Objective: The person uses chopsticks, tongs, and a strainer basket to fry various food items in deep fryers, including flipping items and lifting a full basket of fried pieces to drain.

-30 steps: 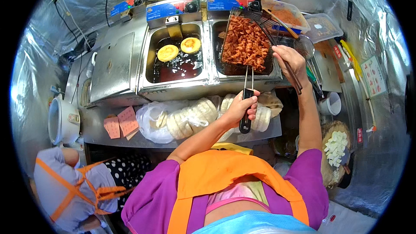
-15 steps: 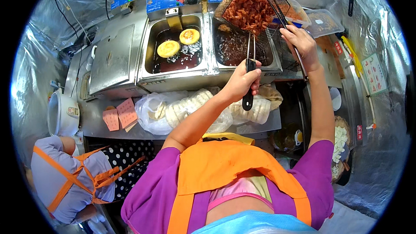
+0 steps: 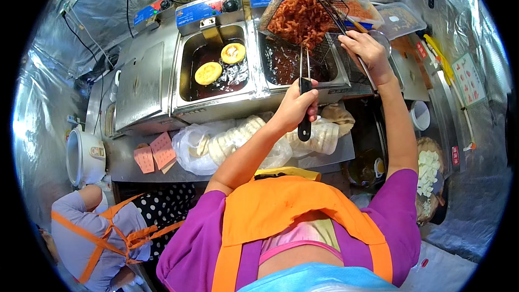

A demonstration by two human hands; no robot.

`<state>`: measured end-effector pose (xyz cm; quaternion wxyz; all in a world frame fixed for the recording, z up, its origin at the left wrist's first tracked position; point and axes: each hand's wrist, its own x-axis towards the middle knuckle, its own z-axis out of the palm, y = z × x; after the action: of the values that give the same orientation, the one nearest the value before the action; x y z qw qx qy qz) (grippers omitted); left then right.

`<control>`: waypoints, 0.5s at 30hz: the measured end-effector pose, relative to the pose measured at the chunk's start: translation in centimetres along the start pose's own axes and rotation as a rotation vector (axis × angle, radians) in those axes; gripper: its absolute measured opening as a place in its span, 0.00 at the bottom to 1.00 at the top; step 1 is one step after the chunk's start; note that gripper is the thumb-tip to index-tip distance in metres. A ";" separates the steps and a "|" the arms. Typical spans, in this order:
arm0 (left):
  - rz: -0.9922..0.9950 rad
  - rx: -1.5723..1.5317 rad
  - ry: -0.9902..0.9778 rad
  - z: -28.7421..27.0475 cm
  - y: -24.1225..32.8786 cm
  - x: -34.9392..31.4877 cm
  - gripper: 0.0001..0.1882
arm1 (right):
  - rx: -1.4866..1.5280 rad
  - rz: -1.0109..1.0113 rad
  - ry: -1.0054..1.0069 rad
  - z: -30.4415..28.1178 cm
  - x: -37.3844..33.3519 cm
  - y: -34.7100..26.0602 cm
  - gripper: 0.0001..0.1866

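My left hand [image 3: 296, 105] is closed round the black handle [image 3: 304, 127] of a wire fryer basket [image 3: 268, 19]. Reddish-brown fried strips [image 3: 300, 15] are heaped in the tilted basket, above the right oil vat [image 3: 277, 62]. My right hand [image 3: 370, 54] grips the long thin dark handle [image 3: 368, 74] of a black wire tool [image 3: 331, 1]. Its wires reach over the right side of the strips; its exact kind is unclear. Two round golden cakes [image 3: 208, 73] float in the left vat, one a little farther back.
Plastic tubs [image 3: 401, 20] stand at the back right. A bag of pale round dough pieces [image 3: 221, 148] lies before the fryer, with pink cards [image 3: 162, 148] to its left. White chunks [image 3: 428, 172] sit at right. A co-worker in orange straps [image 3: 105, 232] stands at lower left.
The basket and strips have shifted slightly left, and both hands with them. A brown piece seen earlier in the right vat no longer shows. The whole view has tilted a little.
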<state>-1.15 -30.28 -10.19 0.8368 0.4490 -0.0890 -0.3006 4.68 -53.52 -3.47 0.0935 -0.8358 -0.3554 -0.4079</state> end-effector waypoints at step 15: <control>-0.099 -0.208 -0.052 -0.3 -0.4 -0.8 0.14 | 0.067 0.204 0.150 1.0 0.5 -2.5 0.10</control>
<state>-1.82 -29.76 -10.65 0.8603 0.3559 -0.0566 -0.3606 3.82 -50.98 -4.06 0.1888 -0.8311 -0.2742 -0.4456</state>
